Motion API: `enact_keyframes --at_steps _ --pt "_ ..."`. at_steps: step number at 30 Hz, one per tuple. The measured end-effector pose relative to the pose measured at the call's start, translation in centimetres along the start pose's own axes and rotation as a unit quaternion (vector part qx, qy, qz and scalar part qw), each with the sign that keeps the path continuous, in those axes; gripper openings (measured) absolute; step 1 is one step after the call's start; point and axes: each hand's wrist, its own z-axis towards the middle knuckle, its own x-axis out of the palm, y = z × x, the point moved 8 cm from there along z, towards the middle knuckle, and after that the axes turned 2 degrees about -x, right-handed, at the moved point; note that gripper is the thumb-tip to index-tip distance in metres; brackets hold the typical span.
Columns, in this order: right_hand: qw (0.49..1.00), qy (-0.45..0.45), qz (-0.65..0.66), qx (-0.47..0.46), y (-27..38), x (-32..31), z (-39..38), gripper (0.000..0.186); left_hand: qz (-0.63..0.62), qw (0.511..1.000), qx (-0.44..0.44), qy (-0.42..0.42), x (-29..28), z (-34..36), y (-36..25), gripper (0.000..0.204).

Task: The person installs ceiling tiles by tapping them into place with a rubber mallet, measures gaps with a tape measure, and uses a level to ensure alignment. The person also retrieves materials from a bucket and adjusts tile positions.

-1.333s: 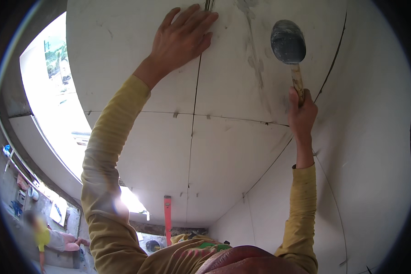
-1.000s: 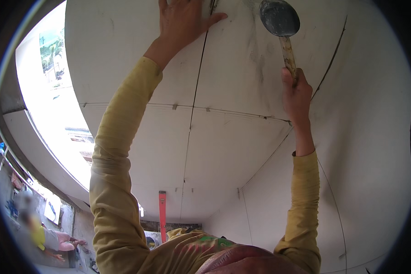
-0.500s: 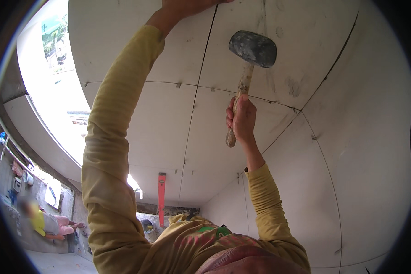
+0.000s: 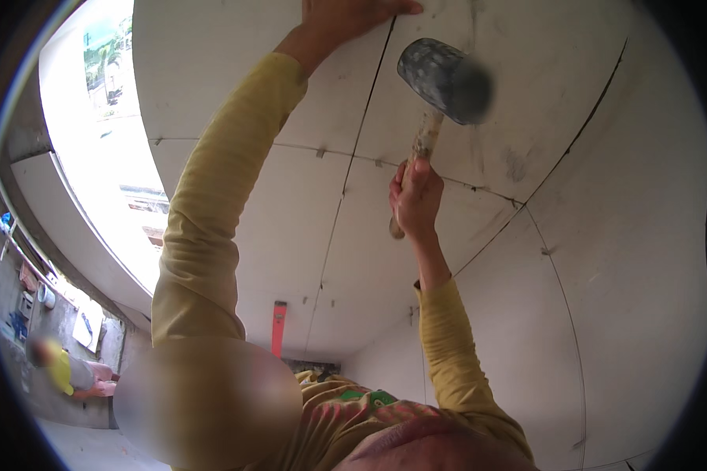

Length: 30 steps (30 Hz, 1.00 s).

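Note:
My right hand (image 4: 419,196) is closed around the wooden handle of a rubber mallet (image 4: 434,78). The mallet's dark, dust-smeared head is up in front of large pale wall tiles (image 4: 236,184); whether it touches them I cannot tell. At the top edge of the view, my left hand (image 4: 352,20) rests against a tile beside a dark vertical joint, its thumb stretched out. The rest of its fingers are partly cut off by the frame. Small tile clips (image 4: 321,153) stick out of the horizontal joint between the two arms.
A red spirit level (image 4: 279,328) stands upright against the tiles lower down. Left of my arm is a bright window opening (image 4: 106,118). A person in yellow (image 4: 63,373) is at the far lower left, near a bucket (image 4: 46,295). Another tiled wall (image 4: 628,259) meets this one at right.
The mallet's head has swung slightly right and up, with my right hand still on its handle. My view has shifted a little, moving the tiles and left arm rightward.

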Motion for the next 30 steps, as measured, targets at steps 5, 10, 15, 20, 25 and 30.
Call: enact_keyframes --at_steps 5,10,15,20,25,30 --pt "0.972 -0.003 0.103 -0.213 7.8 -0.6 -2.0 0.078 0.0 1.0 -0.011 -0.012 -0.9 0.3 0.9 0.132" --pt "0.997 0.01 -0.015 0.074 -1.7 -1.1 0.5 0.079 -0.01 1.0 -0.013 0.002 -0.1 -1.1 0.7 0.133" --pt "1.0 -0.007 -0.002 0.025 2.2 -2.4 -0.2 0.076 -0.001 0.999 -0.035 0.025 -0.2 -1.0 0.7 0.133" --pt "0.998 -0.013 -0.064 0.007 5.7 -3.7 2.1 0.073 0.019 0.998 -0.046 0.032 0.3 -2.5 -0.4 0.133" --pt "0.949 -0.046 0.035 -0.31 19.3 -2.4 2.9 0.069 -0.015 0.995 -0.085 0.05 0.2 -3.8 1.6 0.133" --pt "0.972 -0.038 -0.017 -0.232 16.1 -2.7 10.0 0.076 -0.046 0.994 -0.083 0.048 0.3 -3.8 0.4 0.133"
